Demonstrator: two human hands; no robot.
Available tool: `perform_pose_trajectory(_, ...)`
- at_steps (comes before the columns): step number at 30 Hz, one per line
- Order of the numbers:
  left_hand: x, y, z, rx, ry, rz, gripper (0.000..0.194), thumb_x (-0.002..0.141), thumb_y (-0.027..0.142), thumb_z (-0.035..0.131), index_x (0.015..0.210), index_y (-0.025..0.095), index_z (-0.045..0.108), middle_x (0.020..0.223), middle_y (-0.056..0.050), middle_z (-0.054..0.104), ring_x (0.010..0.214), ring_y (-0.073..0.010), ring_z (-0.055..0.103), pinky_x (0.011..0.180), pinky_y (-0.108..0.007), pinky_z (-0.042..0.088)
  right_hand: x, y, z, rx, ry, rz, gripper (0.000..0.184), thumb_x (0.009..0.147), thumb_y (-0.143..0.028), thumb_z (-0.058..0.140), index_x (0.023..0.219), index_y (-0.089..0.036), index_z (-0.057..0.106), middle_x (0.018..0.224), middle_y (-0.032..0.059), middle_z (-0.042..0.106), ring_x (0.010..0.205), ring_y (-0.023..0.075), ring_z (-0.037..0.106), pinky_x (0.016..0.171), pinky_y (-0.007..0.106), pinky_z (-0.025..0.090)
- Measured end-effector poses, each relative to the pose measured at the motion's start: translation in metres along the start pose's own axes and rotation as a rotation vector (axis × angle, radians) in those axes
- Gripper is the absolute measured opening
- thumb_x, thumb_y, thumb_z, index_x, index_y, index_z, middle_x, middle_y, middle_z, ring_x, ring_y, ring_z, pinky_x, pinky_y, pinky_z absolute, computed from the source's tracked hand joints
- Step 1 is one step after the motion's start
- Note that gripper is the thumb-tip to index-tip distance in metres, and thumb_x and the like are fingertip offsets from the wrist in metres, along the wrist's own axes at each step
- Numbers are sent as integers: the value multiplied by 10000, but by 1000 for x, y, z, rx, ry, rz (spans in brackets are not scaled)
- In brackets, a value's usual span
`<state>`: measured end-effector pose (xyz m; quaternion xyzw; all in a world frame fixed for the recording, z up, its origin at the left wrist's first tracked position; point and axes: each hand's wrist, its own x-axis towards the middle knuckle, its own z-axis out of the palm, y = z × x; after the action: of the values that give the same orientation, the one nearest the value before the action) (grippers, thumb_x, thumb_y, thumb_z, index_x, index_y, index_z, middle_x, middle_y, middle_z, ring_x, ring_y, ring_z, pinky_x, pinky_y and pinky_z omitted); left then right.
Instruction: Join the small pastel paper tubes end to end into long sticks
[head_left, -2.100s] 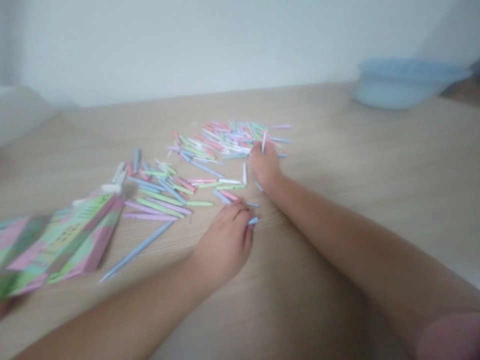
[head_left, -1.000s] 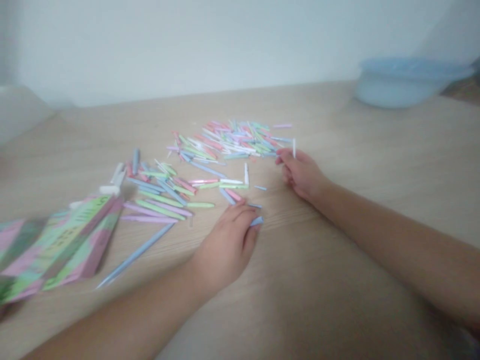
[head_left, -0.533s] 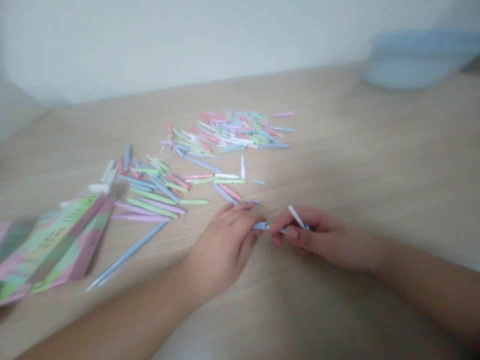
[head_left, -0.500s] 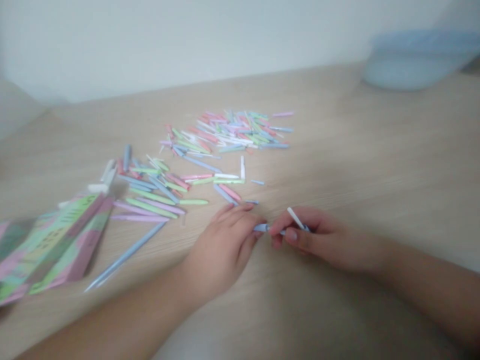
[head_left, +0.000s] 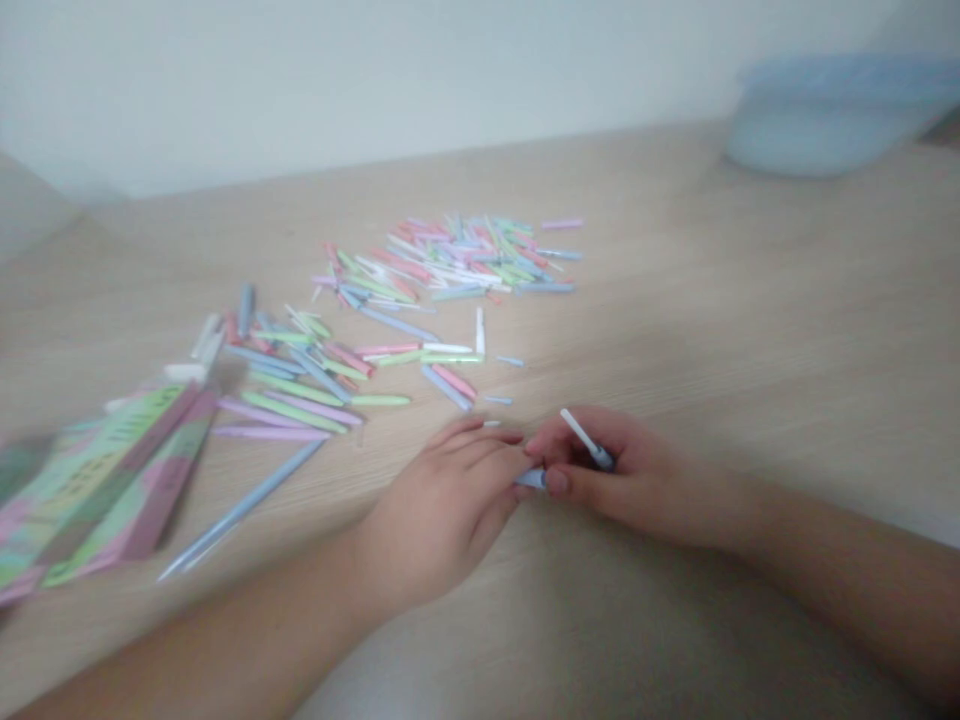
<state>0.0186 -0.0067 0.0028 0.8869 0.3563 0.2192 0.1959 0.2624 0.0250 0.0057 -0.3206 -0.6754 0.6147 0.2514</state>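
Both hands pinching small blue pen part, lower center of frame.

Left hand [head_left: 442, 500] and right hand [head_left: 622, 475] close on blue pen part [head_left: 531, 479]; right also grips white-and-blue piece [head_left: 586, 438]. Mixed pastel pen parts [head_left: 465, 255] piled upper center, on worktop [head_left: 660, 290].

Dark lettering [head_left: 112, 450] runs along the pink-and-green box [head_left: 154, 515] at left, too blurred for any word to be read.
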Motion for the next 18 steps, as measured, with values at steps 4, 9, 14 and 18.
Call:
perform_pose_trajectory(4,-2,2,-1,-43,41,-6,248,1057,203,542,1285,250,626,1332,-56,740,1275,-227,675,1261,-467,384,-2,2,-1,87,-3,22,276,957,-506,733,1069,-263,664,856,-8,589,710,158,497,609,286,412)
perform_pose_trajectory(9,-13,5,1,-302,281,-161,281,1111,247,467,1356,288,598,1295,-40,743,1218,-187,699,1059,-347,552,-6,6,0,337,71,85,294,1074,-560,509,1037,-276,574,854,-40,510,575,105,346,498,247,283)
perform_pose_trajectory(14,-13,3,2,-576,161,-172,256,1124,322,469,1299,255,644,1180,-55,763,1118,-185,721,1005,-341,576,-8,-3,-2,110,92,91,324,1056,-547,563,952,-246,621,689,-46,443,600,135,390,518,275,277)
perform_pose_trajectory(18,-8,-3,6,-882,209,-306,330,1122,439,471,1352,249,613,1225,-83,780,1109,-218,734,963,-386,592,-7,-9,-5,-41,116,-2,340,1042,-538,597,907,-230,652,687,-43,465,594,130,383,517,285,266)
